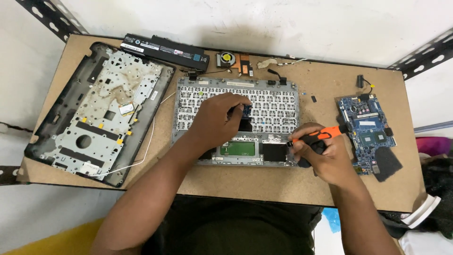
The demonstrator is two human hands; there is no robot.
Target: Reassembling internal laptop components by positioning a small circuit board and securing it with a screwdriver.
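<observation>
From the head view, a small blue part (246,110) is pinched by the closed fingertips of the left hand (218,119), over the keyboard frame (273,101). An orange-and-black screwdriver (315,137) is gripped by the curled fingers of the right hand (324,158), its tip at the frame's lower right edge. A blue circuit board (365,125) lies just beyond the right fingers.

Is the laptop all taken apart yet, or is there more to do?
Much is out already: the grey bottom case, long black battery, small fan and blue circuit board lie apart on the brown table. Right now the left hand pinches a small blue part on the grey keyboard frame, while the right hand holds an orange-and-black screwdriver. The frame's green touchpad board remains in place.
</observation>
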